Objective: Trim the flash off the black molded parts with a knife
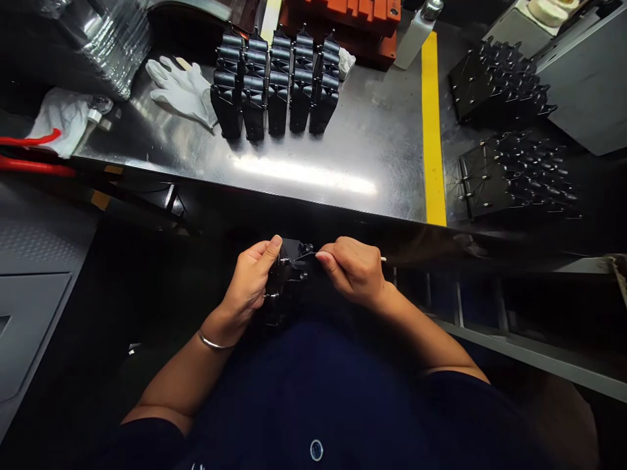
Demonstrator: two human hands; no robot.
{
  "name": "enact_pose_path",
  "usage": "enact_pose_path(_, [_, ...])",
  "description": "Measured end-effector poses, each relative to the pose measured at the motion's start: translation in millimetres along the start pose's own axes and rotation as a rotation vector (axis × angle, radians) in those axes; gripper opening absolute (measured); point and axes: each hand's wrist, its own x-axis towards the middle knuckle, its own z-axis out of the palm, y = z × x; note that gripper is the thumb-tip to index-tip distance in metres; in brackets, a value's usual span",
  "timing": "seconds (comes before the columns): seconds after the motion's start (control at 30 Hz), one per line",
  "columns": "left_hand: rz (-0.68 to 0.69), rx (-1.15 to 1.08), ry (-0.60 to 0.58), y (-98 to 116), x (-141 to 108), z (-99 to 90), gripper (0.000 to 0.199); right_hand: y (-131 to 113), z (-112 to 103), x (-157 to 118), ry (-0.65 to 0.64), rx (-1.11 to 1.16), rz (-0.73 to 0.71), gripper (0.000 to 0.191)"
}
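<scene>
Seen from the person's own head, looking down, two bare forearms come up from a dark navy top (304,398), and the hands meet over the lap, below the table's front edge. The left hand (249,277) grips a small black plastic part (289,271) studded with metal pins: its thumb presses on the part's upper face while the other fingers curl behind it, clamped on. A silver bangle (213,341) circles that wrist. The right hand (353,271) has its thumb and forefinger (323,258) pinched together on a thin white stick (383,259), whose fine end reaches across to the top of the black part; its other fingers are folded in. Ahead lies a stainless steel table (343,176) with a yellow stripe (432,130) running across it. On the table, black parts much like the held one stand in five tight rows (278,88) — beside them rest white cloth gloves (183,91). Further left are a crumpled white cloth (61,121), red-handled tool grips (29,156) and a clear plastic bag (117,46). Beyond the rows sit an orange block (343,19) and a white bottle (414,39). Right of the stripe lie two black pin-covered trays (499,81) (514,176) — both dense with upright pegs.
</scene>
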Motion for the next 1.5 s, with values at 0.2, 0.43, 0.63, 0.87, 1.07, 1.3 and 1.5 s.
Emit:
enact_pose_path(0.2, [0.006, -0.008, 0.01, 0.6, -0.7, 0.7, 0.051, -1.9, 1.4, -0.9, 0.003, -0.052, 0.017, 0.032])
enact_pose_path(0.43, [0.026, 0.0, 0.036, -1.2, -2.4, -0.6, 0.051, -0.9, 1.6, -2.7, -0.157, 0.207, 0.058, 0.035])
enact_pose_path(0.63, [0.161, 0.032, 0.071, 2.4, -6.9, 0.2, 0.05, -1.7, -5.6, 0.4, -0.126, 0.398, 0.052, 0.03])
enact_pose_path(0.87, [0.273, 0.134, 0.08, 5.2, -11.7, -3.4, 0.047, -3.2, -14.6, 1.6, -0.318, 0.472, 0.117, 0.036])
enact_pose_path(1.07, [0.423, 0.239, 0.047, 4.1, -13.9, -1.6, 0.042, 1.0, -23.6, -0.8, -0.465, 0.795, 0.07, 0.049])
enact_pose_path(1.3, [0.424, 0.222, 0.111, 2.6, -6.8, 1.3, 0.044, 9.3, -11.0, 0.9, -0.193, 0.225, -0.124, 0.055])
enact_pose_path(1.5, [0.258, -0.128, 0.16, 11.7, 13.0, 16.8, 0.05, -2.6, 10.2, -1.4, 0.058, 0.167, 0.004, 0.049])
